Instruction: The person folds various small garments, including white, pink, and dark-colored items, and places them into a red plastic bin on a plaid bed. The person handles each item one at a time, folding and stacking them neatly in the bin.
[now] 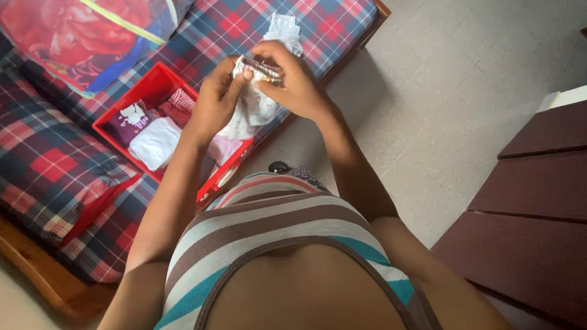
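Overhead, head view: left hand (213,98) and right hand (288,73) both pinch small white garment (253,110) with striped waistband, held in air above red plastic bin (149,82). Fingers closed tight on top edge, cloth hanging loose below. Bin sits on plaid mattress (42,167), folded clothes inside: white piece (155,143), purple piece (130,119). Another white cloth (284,28) lies on mattress beyond hands. Judgement: keep edge level, thumbs on top, smooth hanging part flat, fold evenly.

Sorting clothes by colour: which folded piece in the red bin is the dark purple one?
The folded piece at the red bin's far left corner, bearing a small white figure; its neighbours are white, red-striped and pink.
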